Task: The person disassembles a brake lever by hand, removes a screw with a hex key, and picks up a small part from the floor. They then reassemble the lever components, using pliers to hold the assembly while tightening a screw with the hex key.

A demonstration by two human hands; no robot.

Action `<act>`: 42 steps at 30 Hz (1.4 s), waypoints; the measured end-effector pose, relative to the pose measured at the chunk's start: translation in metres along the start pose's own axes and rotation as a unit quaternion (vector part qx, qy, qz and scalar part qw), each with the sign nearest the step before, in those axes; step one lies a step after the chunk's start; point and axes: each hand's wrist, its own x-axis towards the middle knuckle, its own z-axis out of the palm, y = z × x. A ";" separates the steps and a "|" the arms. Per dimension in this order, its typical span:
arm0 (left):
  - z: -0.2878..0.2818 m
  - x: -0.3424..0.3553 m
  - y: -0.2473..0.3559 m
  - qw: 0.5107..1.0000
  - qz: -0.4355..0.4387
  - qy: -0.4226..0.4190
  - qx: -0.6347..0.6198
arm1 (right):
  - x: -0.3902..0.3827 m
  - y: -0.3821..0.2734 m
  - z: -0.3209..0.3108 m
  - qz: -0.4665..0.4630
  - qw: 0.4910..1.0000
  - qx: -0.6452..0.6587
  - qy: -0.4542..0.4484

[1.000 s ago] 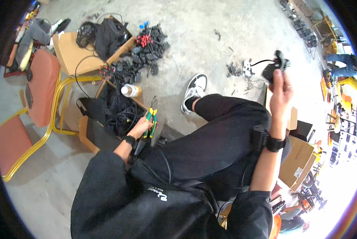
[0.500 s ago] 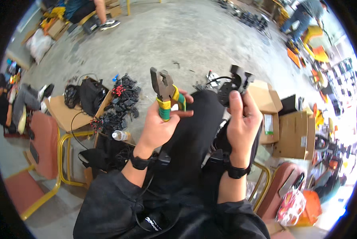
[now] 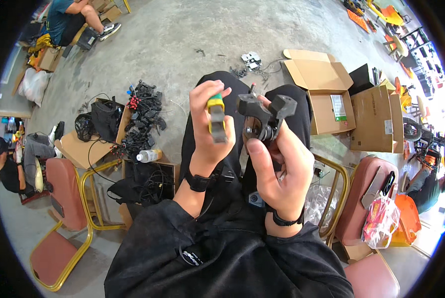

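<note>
My left hand (image 3: 206, 146) is closed around a pair of pliers (image 3: 216, 118) with green and yellow handles. Their dark metal jaws point down toward me, and my fingers hide part of the grips. Just to the right, my right hand (image 3: 288, 171) pinches a black bracket-like part (image 3: 266, 115) between thumb and fingers. It has two blocky arms on top and a small round, shiny piece in the middle; its lower end is hidden by my hand. The pliers and the black part are close together but apart, both held over my lap.
On the floor at left lie a pile of black parts (image 3: 145, 116), a plastic bottle (image 3: 149, 156) and a box of cables (image 3: 148, 185). An open cardboard box (image 3: 327, 74) stands ahead right. Pink chairs (image 3: 66, 193) flank me. A seated person (image 3: 66, 22) is far left.
My left hand has turned the pliers from jaws up to jaws down. My right hand has come inward and lower, bringing the black part nearer the pliers. The view has shifted.
</note>
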 end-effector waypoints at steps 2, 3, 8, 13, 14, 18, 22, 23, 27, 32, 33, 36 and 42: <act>0.000 -0.001 -0.006 0.994 0.088 -0.021 0.063 | -0.002 0.000 -0.003 0.001 1.000 -0.012 0.008; -0.001 0.001 -0.006 0.994 0.089 -0.021 0.066 | -0.003 0.001 -0.005 0.010 1.000 0.014 -0.002; -0.003 0.001 0.003 0.992 0.076 -0.059 0.086 | -0.002 0.003 -0.009 -0.013 0.999 0.015 -0.050; 0.002 0.001 0.003 0.991 0.045 -0.061 0.105 | -0.001 0.010 -0.010 -0.008 0.998 0.023 -0.051; 0.001 0.002 0.004 0.991 0.046 -0.064 0.105 | -0.001 0.010 -0.011 -0.008 0.999 0.024 -0.048; 0.001 0.001 0.003 0.990 0.062 -0.079 0.100 | -0.003 0.010 -0.013 0.013 0.998 0.034 -0.059; 0.004 0.003 0.005 0.995 0.056 -0.060 0.060 | -0.004 0.014 -0.013 0.004 0.997 0.040 -0.065; 0.004 0.003 0.004 0.995 0.055 -0.060 0.061 | -0.004 0.014 -0.013 0.004 0.997 0.041 -0.065; 0.005 0.002 -0.001 0.993 0.052 -0.048 0.090 | -0.002 0.010 -0.014 0.005 0.997 0.031 -0.073; 0.002 0.000 -0.005 0.995 0.056 -0.057 0.053 | -0.002 0.014 -0.012 -0.002 0.998 0.027 -0.064; 0.003 0.000 -0.005 0.995 0.060 -0.055 0.053 | -0.002 0.014 -0.011 -0.002 0.998 0.033 -0.060; 0.005 0.001 -0.005 0.993 0.059 -0.052 0.090 | -0.002 0.013 -0.012 0.007 0.998 0.035 -0.059; 0.004 -0.002 -0.007 0.989 0.045 -0.057 0.126 | -0.003 0.013 -0.011 0.014 0.997 0.038 -0.061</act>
